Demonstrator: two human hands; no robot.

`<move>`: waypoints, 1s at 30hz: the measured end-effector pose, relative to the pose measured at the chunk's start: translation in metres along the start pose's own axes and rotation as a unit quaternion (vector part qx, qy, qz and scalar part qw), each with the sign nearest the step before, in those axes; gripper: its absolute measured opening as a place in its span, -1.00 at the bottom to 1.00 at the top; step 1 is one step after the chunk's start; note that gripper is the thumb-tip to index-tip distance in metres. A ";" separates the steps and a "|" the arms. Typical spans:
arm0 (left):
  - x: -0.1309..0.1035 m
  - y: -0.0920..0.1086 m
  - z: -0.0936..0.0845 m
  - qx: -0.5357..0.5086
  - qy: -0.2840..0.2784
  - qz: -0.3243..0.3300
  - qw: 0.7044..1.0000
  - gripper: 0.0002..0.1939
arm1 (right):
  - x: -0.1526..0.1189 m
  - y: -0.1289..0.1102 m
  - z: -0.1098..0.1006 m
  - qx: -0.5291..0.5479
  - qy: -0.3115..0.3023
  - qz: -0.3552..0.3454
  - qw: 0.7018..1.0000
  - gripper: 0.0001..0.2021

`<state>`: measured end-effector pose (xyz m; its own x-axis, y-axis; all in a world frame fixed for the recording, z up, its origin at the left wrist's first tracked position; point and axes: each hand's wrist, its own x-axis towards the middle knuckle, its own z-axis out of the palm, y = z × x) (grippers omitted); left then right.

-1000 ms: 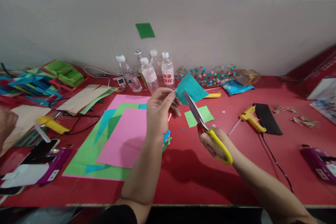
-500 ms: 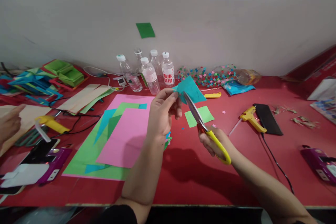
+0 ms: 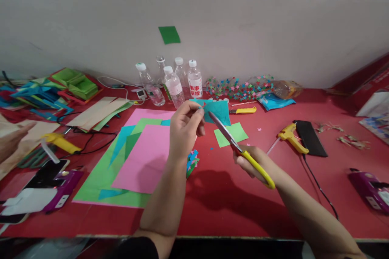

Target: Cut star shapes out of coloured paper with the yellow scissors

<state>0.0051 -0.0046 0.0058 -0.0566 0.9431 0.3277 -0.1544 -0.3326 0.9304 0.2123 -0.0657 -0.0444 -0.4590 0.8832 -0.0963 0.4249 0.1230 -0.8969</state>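
"Largest item?"
"One red table (image 3: 219,210), spanning the lower frame."
"Next?"
"Layered coloured sheets (image 3: 141,158), left of centre, lying flat, perhaps for easy reach."
"Tools?"
"Yellow-handled scissors (image 3: 247,156), one, right of centre. My right hand (image 3: 259,157) is wrapped round the handles, blades angled up-left, seemingly to meet the paper; contact I cannot tell."
"Paper?"
"Teal paper (image 3: 220,111), one, frame centre. My left hand (image 3: 186,127) pinches its left side, presumably to steady it."
"Smaller stock?"
"One light-green piece (image 3: 237,131), flat, just below. Cut scraps (image 3: 192,161), heaped beside my left forearm, likely gathered deliberately. One pink star (image 3: 259,129), loose, farther right."
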 end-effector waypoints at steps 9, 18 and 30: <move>-0.001 0.000 -0.003 0.029 -0.055 -0.021 0.998 -0.87 | 0.000 -0.006 0.000 0.018 -0.009 0.012 1.000 -0.41; 0.002 0.001 -0.010 0.019 -0.082 -0.031 0.996 -0.86 | -0.005 -0.014 -0.004 0.031 -0.036 0.008 0.999 -0.41; 0.000 0.002 -0.008 0.038 -0.094 -0.018 0.995 -0.85 | -0.007 -0.010 -0.001 0.042 -0.010 0.026 0.999 -0.41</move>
<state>-0.0037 -0.0055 0.0066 0.1349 0.9402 0.3127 -0.0774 -0.3046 0.9493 0.2117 -0.0723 -0.0345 -0.4543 0.8780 -0.1507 0.3821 0.0392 -0.9233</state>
